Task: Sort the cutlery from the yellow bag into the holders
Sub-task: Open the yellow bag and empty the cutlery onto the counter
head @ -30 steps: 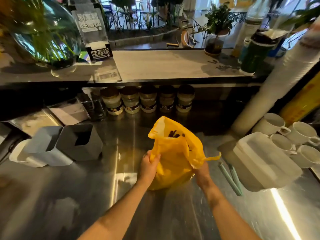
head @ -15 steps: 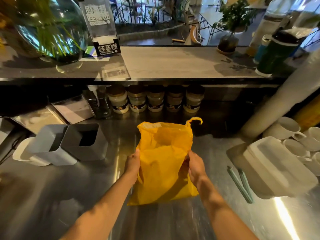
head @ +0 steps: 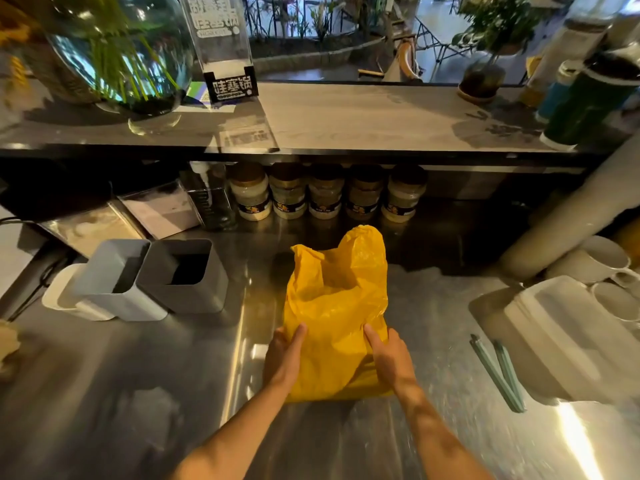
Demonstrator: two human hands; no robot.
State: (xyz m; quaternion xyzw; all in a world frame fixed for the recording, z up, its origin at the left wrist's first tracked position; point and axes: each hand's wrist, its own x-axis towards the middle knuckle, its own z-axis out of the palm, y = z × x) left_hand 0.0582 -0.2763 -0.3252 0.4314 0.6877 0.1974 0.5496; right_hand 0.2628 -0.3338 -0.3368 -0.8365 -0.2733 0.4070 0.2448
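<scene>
We've both hands on the crinkly yellow plastic bag [head: 336,306] mid-counter: left hand [head: 284,358] and right hand [head: 391,362] grip its lower sides. The two grey square holders [head: 152,275] wait toward the left edge, nearer our left hand.

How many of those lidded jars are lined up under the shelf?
5, side by side in one row under the shelf, behind the yellow bag: jars. More may hide in the shadows.
</scene>
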